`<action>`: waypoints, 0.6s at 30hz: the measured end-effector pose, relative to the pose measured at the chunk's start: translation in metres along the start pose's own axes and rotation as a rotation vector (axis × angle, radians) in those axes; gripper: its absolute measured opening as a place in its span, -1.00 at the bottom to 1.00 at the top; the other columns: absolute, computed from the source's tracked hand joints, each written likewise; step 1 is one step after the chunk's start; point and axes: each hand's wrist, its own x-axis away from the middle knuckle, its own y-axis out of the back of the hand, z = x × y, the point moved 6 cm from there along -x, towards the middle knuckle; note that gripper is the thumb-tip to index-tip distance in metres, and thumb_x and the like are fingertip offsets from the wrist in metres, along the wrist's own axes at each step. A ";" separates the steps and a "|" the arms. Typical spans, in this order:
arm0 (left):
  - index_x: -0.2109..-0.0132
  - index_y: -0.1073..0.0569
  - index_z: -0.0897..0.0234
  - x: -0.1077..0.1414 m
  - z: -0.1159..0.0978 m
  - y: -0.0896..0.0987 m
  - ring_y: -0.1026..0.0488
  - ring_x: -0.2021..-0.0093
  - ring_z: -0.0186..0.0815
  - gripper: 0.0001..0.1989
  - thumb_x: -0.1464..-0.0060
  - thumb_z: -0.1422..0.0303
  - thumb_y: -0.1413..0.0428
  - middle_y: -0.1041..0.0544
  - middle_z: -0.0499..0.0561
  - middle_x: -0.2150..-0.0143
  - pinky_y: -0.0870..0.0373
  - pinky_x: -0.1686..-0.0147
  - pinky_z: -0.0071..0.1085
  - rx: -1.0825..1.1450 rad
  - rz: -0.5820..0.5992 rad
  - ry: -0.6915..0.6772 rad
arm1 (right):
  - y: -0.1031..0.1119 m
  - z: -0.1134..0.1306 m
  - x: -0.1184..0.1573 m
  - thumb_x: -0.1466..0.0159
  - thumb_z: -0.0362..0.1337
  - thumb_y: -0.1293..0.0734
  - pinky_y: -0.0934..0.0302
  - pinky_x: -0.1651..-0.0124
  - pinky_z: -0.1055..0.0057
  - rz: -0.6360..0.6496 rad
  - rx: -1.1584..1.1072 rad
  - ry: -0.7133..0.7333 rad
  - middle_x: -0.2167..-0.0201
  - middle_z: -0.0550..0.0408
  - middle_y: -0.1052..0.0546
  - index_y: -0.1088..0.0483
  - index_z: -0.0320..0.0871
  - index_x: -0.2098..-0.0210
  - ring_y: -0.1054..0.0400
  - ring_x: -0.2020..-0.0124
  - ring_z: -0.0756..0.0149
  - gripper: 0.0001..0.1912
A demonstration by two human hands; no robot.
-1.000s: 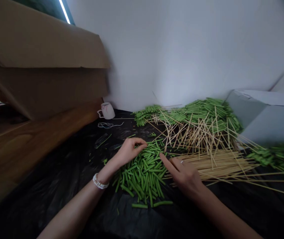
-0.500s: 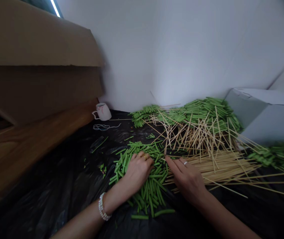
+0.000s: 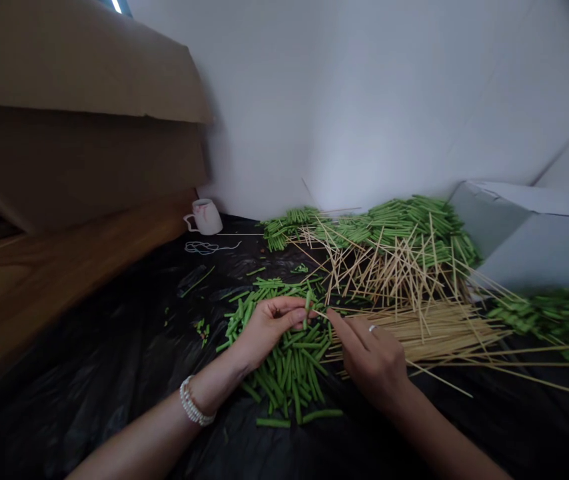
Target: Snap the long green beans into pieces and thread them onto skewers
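Observation:
Between thumb and fingers, my left hand [image 3: 272, 327] pinches a short green bean piece [image 3: 308, 308], held upright above a pile of cut green beans [image 3: 289, 380]. My right hand [image 3: 374, 357] is closed around a thin wooden skewer [image 3: 318, 313], whose tip points left and meets or nearly meets the bean piece. Under and beyond my right hand lies a bundle of loose skewers [image 3: 444, 330]. Farther back, beans threaded on skewers [image 3: 404, 223] are stacked, their bare sticks crossing toward me.
A white mug [image 3: 206, 217] and a tangled cord [image 3: 202, 247] sit at the back left, beside a cardboard box [image 3: 84, 160]. Black plastic sheeting [image 3: 129, 347] covers the surface. At the right are a pale box [image 3: 554, 233] and more skewered beans [image 3: 559, 323].
My left hand has risen from the pile and turned, now with a bean piece in its fingers. The skewer tip in my right hand is at that piece. The view has shifted slightly.

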 end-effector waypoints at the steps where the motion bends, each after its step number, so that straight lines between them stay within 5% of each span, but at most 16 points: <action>1: 0.17 -0.60 0.29 0.000 0.002 0.000 -0.53 0.32 -0.30 -0.69 0.07 0.22 -0.32 -0.66 0.07 0.26 -0.44 0.23 -0.36 0.040 0.004 0.021 | 0.000 0.000 0.001 -0.29 -0.54 -0.17 -0.09 0.38 0.35 0.003 0.011 0.004 0.36 0.05 -0.55 -0.23 -0.25 -0.24 -0.36 0.42 0.35 -0.48; 9: 0.17 -0.63 0.26 0.000 0.005 -0.001 -0.55 0.24 -0.31 -0.69 0.10 0.24 -0.35 -0.66 0.07 0.27 -0.41 0.16 -0.39 0.151 0.057 0.116 | 0.000 0.000 0.002 -0.32 -0.54 -0.17 -0.01 0.41 0.33 0.016 0.061 -0.002 0.42 0.09 -0.54 -0.33 -0.24 -0.15 -0.25 0.51 0.38 -0.57; 18: 0.20 -0.65 0.23 0.001 0.006 0.000 -0.54 0.27 -0.31 -0.76 0.05 0.25 -0.32 -0.67 0.06 0.24 -0.39 0.25 -0.44 0.075 0.064 0.074 | -0.002 0.002 0.002 -0.31 -0.55 -0.17 0.00 0.40 0.31 0.055 0.060 0.018 0.43 0.09 -0.52 -0.34 -0.27 -0.14 -0.24 0.49 0.34 -0.58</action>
